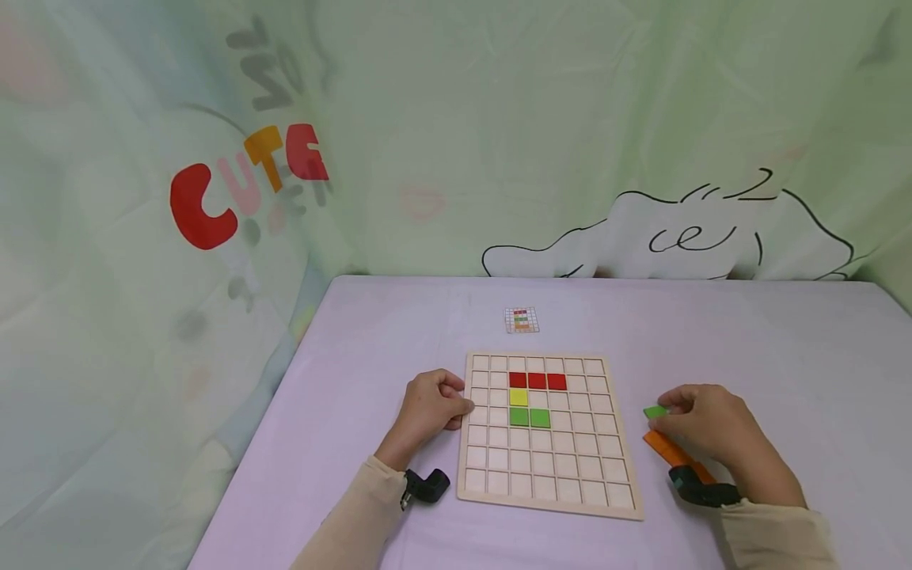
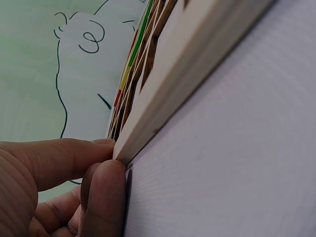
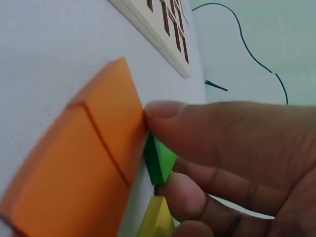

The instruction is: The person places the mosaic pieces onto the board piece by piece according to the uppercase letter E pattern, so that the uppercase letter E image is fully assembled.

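A wooden grid board [image 1: 479, 479] lies flat on the table, with red tiles [image 1: 537, 381] in a row, a yellow tile [image 1: 518, 397] below the leftmost and two green tiles [image 1: 530, 417] under that. My left hand [image 1: 430, 405] holds the board's left edge; in the left wrist view its thumb and a finger meet at the wooden rim [image 2: 148, 118]. Right of the board, my right hand [image 1: 712, 419] pinches a loose green tile [image 3: 160, 159] between thumb and fingers. Its thumb tip is beside a row of orange tiles [image 3: 98, 143]. A yellow tile [image 3: 157, 219] shows below the green one.
A small printed card [image 1: 522, 320] with a coloured grid pattern lies behind the board. The table [image 1: 399, 332] has a pale cloth, and patterned curtains [image 1: 442, 142] hang behind it and to its left. A black wrist device [image 1: 426, 485] sits at each cuff.
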A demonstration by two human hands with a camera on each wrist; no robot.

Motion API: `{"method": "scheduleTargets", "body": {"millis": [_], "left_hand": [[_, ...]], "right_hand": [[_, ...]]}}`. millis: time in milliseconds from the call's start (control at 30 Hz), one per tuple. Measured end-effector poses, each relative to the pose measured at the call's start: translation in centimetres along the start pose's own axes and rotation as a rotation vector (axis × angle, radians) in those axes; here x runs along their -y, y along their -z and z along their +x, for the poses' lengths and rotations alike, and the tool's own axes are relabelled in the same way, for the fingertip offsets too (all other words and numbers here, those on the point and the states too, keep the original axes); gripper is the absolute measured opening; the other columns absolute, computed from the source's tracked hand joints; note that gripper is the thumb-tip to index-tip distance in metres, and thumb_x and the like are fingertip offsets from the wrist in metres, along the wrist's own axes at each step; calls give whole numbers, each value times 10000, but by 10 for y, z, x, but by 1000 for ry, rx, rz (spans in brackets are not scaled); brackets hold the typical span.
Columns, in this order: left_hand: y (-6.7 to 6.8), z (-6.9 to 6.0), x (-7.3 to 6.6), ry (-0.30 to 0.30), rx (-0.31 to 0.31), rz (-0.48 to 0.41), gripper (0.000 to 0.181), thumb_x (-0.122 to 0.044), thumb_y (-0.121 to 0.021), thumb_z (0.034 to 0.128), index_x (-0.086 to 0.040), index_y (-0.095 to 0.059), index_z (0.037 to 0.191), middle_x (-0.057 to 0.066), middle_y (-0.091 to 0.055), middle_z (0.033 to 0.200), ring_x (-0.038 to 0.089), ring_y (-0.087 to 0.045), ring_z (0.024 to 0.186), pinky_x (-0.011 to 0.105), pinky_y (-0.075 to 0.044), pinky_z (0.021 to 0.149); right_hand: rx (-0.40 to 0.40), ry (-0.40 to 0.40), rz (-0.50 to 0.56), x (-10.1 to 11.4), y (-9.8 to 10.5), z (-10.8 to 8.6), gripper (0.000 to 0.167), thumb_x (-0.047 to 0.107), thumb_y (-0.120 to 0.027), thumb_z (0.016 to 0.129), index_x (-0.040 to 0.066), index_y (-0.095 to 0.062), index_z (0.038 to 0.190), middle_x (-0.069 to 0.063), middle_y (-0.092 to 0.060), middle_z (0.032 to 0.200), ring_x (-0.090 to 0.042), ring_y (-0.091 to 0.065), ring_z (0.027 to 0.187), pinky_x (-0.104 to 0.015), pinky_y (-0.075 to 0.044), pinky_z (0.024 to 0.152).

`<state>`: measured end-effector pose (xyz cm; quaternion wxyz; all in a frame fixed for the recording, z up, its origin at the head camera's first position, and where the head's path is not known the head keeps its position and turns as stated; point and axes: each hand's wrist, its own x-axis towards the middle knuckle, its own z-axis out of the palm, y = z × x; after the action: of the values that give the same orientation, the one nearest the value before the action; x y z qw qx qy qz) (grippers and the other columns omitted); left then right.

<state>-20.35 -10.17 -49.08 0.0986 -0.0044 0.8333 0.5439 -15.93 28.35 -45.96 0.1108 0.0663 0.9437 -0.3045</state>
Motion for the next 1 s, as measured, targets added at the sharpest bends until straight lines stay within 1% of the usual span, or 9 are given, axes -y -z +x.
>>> {"method": "scheduleTargets", "body": {"millis": [133, 200, 300, 400, 533, 667, 733, 833, 1000], "left_hand": [[0, 0, 0, 0, 0, 1, 242, 7, -833, 828, 2, -693, 1025, 42, -667, 770, 102, -644, 569, 244, -595, 524], [0, 0, 0, 0, 0, 2, 242, 10, -833, 827, 3, -693, 1023, 44, -668, 769, 103, -644, 567, 246, -595, 523], [0, 1, 0, 2, 0, 3, 242, 7, -833, 827, 1, -693, 1025, 44, -668, 772, 105, -645, 568, 246, -595, 523], [0, 1, 1, 7, 0, 3, 243, 2, -834, 829, -4, -693, 1027, 42, -668, 774, 103, -647, 572, 245, -595, 523], [0, 1, 1, 6, 4, -8, 243, 12, -832, 826, 1, -691, 1023, 43, -665, 770, 101, -646, 570, 246, -594, 519], [0, 0, 0, -2, 11, -19, 242, 30, -825, 824, 16, -688, 1022, 49, -655, 765, 100, -645, 567, 249, -597, 518], [1, 0, 0, -2, 13, -20, 242, 33, -824, 825, 19, -687, 1025, 49, -650, 765, 99, -646, 568, 249, -598, 519], [1, -1, -1, 4, 11, -16, 244, 30, -825, 826, 15, -687, 1027, 49, -649, 768, 100, -645, 572, 247, -598, 521], [1, -1, -2, 13, 7, -14, 248, 25, -828, 825, 13, -688, 1029, 51, -653, 776, 106, -647, 579, 245, -596, 522]], "right_hand": [[23, -14, 20, 4, -3, 0, 469, 290, -812, 865, -66, -703, 1151, -163, -699, 1000, -298, -612, 911, -356, -498, 702], [28, -3, 26, 5, -5, 0, 438, 277, -817, 860, -51, -698, 1124, -139, -692, 977, -279, -606, 893, -320, -472, 686], [17, 21, 41, 8, -8, 0, 389, 245, -813, 862, -28, -682, 1105, -107, -676, 959, -264, -597, 883, -302, -459, 682], [-2, 60, 57, 10, -10, -1, 343, 214, -795, 885, -11, -670, 1111, -82, -676, 945, -248, -593, 867, -308, -460, 683], [-40, 123, 67, 14, -15, -4, 307, 178, -765, 924, 12, -696, 1173, -41, -696, 917, -215, -586, 819, -307, -460, 666], [-86, 175, 76, 19, -19, -6, 281, 121, -764, 930, 32, -737, 1195, -61, -714, 937, -227, -597, 829, -309, -484, 672], [-98, 182, 84, 22, -20, -7, 273, 103, -772, 922, 26, -749, 1182, -92, -715, 972, -247, -613, 864, -318, -507, 690], [-86, 185, 97, 25, -21, -6, 307, 96, -787, 900, 3, -740, 1188, -130, -720, 1024, -266, -646, 911, -339, -531, 730], [-54, 173, 91, 26, -23, -5, 378, 92, -800, 853, -28, -724, 1204, -131, -726, 1029, -257, -667, 920, -351, -541, 752]]}}
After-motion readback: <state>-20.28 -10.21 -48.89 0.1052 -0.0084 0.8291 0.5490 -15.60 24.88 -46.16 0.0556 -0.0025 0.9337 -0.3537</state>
